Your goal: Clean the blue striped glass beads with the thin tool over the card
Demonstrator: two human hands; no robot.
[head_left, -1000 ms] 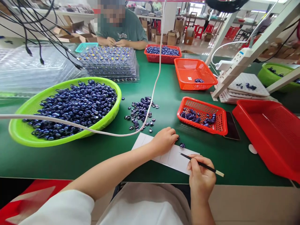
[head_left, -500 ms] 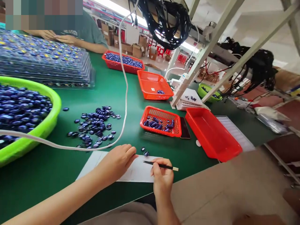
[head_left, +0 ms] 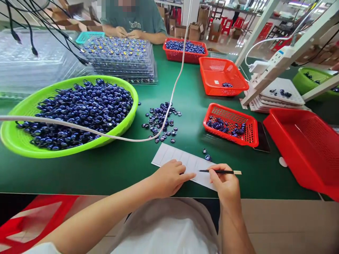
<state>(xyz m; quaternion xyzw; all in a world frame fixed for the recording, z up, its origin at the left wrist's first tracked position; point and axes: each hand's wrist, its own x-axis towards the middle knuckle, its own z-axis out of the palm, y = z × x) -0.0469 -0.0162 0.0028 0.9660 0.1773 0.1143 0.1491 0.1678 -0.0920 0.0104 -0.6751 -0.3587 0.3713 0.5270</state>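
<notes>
"So, what's changed?"
"Left hand (head_left: 169,178) has drawn back across the white strip (head_left: 200,164); whether it grips anything, I can't tell. Right hand (head_left: 227,183) grasps a slim black tool (head_left: 225,172), tip over the strip."
"Containers?"
"Green basket (head_left: 129,122): heaped dark-blue pieces (head_left: 87,111). Small red basket (head_left: 250,135): fewer."

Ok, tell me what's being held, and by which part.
The right hand holds the black tool nearer its pointed tip than its pale end. Whether the left hand holds anything cannot be told.
</notes>
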